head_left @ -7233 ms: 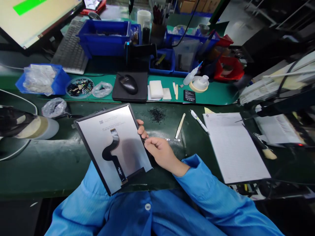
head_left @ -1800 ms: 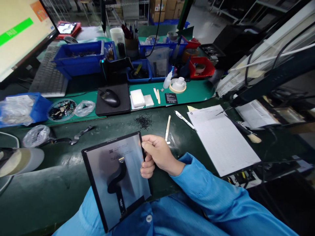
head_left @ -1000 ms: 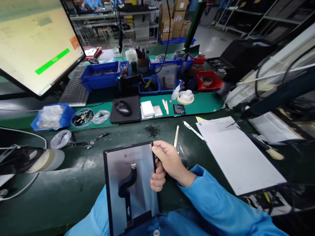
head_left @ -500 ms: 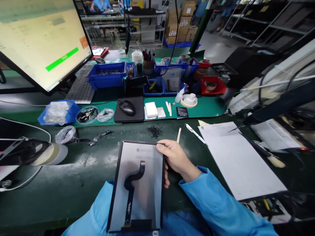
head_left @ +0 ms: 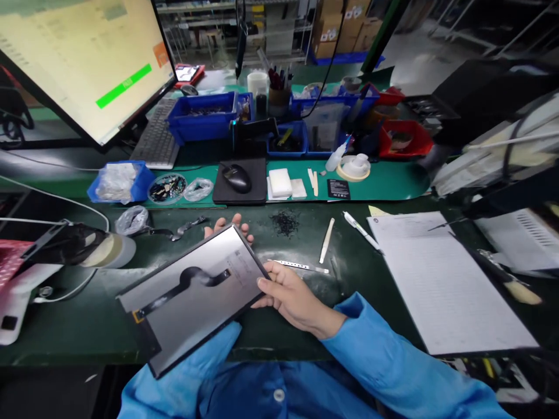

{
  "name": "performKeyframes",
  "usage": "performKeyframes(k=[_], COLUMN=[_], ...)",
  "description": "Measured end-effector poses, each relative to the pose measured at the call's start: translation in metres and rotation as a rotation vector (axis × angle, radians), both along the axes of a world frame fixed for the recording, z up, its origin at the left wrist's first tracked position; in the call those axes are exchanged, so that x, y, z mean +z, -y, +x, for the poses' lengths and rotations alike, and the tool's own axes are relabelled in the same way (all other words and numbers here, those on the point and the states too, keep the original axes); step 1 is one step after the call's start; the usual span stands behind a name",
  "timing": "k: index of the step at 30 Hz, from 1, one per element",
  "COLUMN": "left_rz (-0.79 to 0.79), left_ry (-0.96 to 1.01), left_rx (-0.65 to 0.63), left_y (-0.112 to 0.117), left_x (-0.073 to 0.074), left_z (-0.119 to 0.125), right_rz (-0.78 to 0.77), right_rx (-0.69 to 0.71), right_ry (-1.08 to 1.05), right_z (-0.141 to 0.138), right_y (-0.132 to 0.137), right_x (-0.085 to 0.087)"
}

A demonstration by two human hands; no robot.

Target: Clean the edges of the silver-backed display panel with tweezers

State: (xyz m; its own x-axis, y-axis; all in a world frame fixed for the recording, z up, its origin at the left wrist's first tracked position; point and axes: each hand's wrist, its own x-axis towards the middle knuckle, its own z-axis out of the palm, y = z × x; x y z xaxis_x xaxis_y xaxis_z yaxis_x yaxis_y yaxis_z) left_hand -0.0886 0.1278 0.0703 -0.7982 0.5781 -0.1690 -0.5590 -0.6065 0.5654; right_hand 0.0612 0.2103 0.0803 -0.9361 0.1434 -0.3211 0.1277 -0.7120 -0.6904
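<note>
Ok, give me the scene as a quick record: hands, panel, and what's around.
Right hand: gripping panel at one end, thumb on its silver side
Left hand: mostly behind panel, fingertips past its far edge; grip hidden
Ribbon: black, curved, running along panel
Right of panel: metal strip, black bits, pale stick, pen, paper
Monitor: lit, green bar showing

The sole, head-worn view looks forward and down from the near side, close over the panel (head_left: 196,304) and tabletop (head_left: 78,326). Its far reach takes in cartons (head_left: 340,29).
</note>
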Motion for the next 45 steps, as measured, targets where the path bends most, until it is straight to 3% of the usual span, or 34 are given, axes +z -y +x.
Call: performKeyframes(k=[7, 15, 18, 24, 31, 38, 45], left_rz=[0.163, 0.181, 0.192, 0.257, 0.271, 0.267, 0.257], left_ry=[-0.034, 0.031, 0.041, -0.017, -0.013, -0.074, -0.066], left_rx=[-0.190, -0.202, -0.237, -0.363, -0.358, -0.360, -0.351], left_y=[0.004, -0.001, -0.001, -0.001, -0.002, -0.001, -0.001], left_x=[-0.001, -0.003, -0.001, 0.002, 0.006, 0.004, 0.004], left_z=[-0.004, -0.008, -0.007, -0.008, -0.005, -0.005, -0.008], right_rz=[0.017, 0.396, 0.463, 0.511, 0.491, 0.637, 0.601], right_rx=[0.078, 0.082, 0.125, 0.121, 0.099, 0.071, 0.085], right_ry=[-0.032, 0.012, 0.022, 0.105, 0.109, 0.124, 0.120], right_z=[0.001, 0.001, 0.000, 0.000, -0.002, -0.002, -0.002], right_y=[0.005, -0.014, -0.017, -0.017, -0.018, -0.020, -0.020], right_x=[-0.002, 0.005, 0.008, 0.000, -0.002, -0.005, 0.004])
